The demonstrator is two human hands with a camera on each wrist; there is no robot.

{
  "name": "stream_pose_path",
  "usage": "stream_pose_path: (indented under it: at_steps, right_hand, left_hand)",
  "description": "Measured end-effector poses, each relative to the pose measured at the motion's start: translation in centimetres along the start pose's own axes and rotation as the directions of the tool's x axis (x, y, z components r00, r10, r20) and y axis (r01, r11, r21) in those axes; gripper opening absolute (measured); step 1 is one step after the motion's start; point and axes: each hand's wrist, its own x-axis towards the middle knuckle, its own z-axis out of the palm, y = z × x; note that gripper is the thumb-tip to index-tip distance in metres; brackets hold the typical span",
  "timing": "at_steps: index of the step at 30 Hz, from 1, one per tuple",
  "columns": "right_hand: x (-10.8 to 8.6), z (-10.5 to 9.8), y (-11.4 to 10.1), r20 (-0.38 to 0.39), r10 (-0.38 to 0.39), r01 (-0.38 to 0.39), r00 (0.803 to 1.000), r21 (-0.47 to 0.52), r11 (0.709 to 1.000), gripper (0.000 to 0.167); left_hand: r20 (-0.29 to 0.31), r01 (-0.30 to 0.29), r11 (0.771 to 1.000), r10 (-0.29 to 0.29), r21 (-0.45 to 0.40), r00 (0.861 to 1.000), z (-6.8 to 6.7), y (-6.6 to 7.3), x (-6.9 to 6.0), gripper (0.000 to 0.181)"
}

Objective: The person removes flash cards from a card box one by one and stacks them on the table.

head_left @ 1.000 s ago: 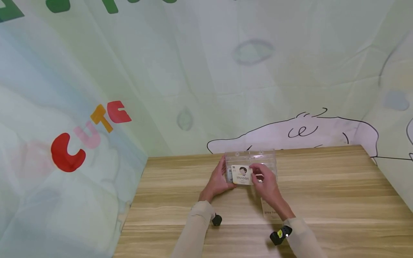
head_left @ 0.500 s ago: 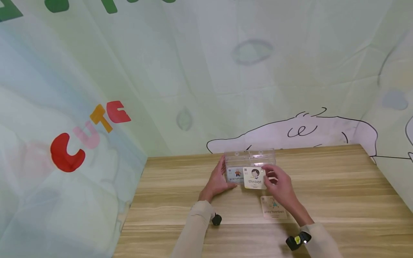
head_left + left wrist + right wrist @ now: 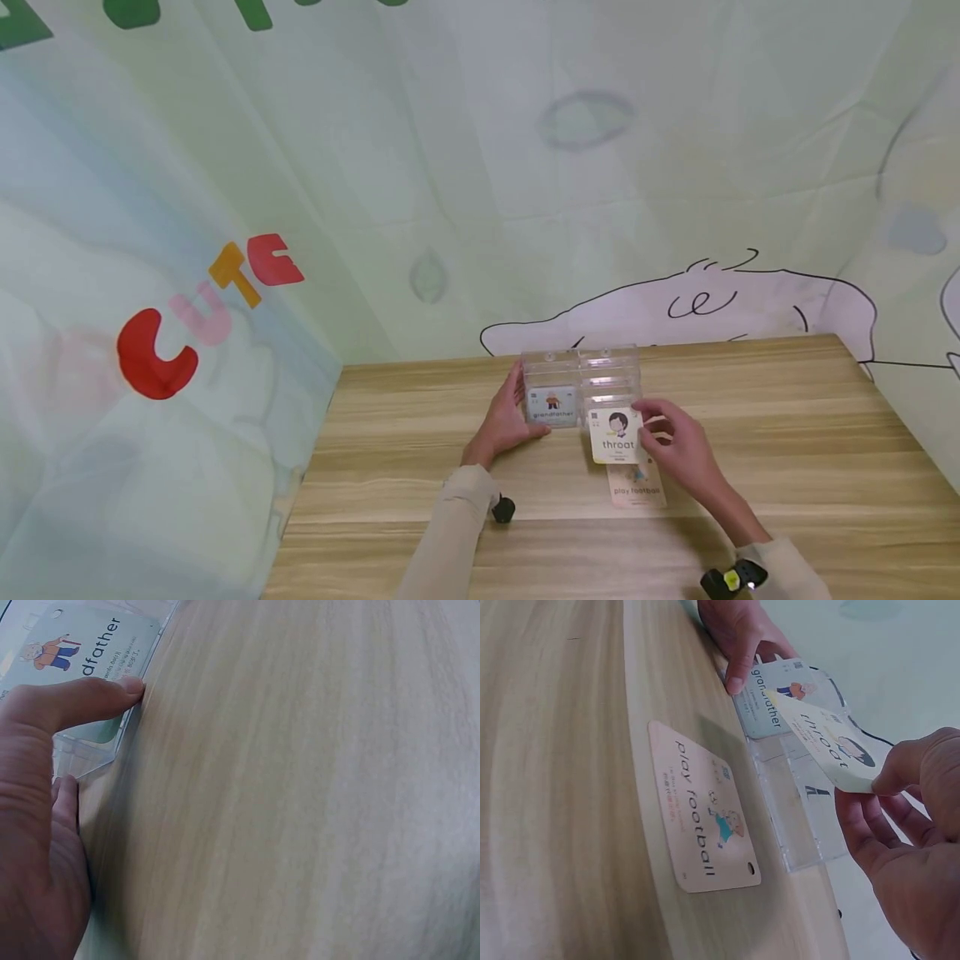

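A clear plastic card holder (image 3: 609,364) with tiered slots stands near the table's back edge. My left hand (image 3: 502,425) grips its left side, the thumb on the front edge and the other fingers at the side. A blue "grandfather" flash card (image 3: 552,406) sits in its front left slot. Between thumb and fingertips my right hand (image 3: 681,442) pinches a white "throat" flash card (image 3: 617,435), raised in front of the holder's right half. Below it a pinkish "play football" flash card (image 3: 705,814) lies flat on the table; in the head view its upper part is hidden by the throat card.
The wood-grain table (image 3: 390,467) runs back to a printed cloth backdrop (image 3: 420,167). Another cloth panel with coloured letters (image 3: 157,354) hangs at the left. Each wrist carries a small black camera, the right one (image 3: 731,579) near the table's front.
My right hand has carried the throat card right and toward me, from in front of the grandfather card to the holder's right half. The left hand keeps its hold on the holder.
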Motion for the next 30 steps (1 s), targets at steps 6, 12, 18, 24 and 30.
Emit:
stream_pose_path:
  at_steps: [6, 12, 18, 24, 30]
  right_hand:
    - [-0.9, -0.5, 0.7, 0.028, 0.060, -0.060, 0.998, -0.024, 0.998, 0.038]
    - [-2.0, -0.8, 1.2, 0.044, 0.117, -0.117, 0.992, -0.002, 0.993, 0.036]
    - [-2.6, -0.6, 1.9, 0.060, 0.149, -0.152, 0.987, 0.044, 0.987, 0.039]
    - [-3.0, -0.4, 2.4, 0.071, 0.200, -0.202, 0.977, 0.023, 0.979, 0.040]
    - [-3.1, -0.2, 2.6, 0.088, 0.252, -0.252, 0.964, -0.013, 0.968, 0.042]
  left_hand:
    - [0.000, 0.005, 1.000, -0.005, 0.007, 1.000, 0.0, 0.0, 0.0, 0.134]
    - [-0.002, 0.010, 1.000, -0.010, -0.001, 1.000, 0.0, 0.0, -0.2, 0.133]
    - [-0.001, 0.014, 1.000, -0.014, -0.004, 1.000, 0.1, -0.1, 0.0, 0.134]
    - [-0.001, 0.013, 1.000, -0.013, -0.008, 1.000, 0.1, -0.2, 0.0, 0.135]
    - [-0.003, 0.008, 1.000, -0.008, -0.015, 1.000, 0.1, -0.2, 0.0, 0.136]
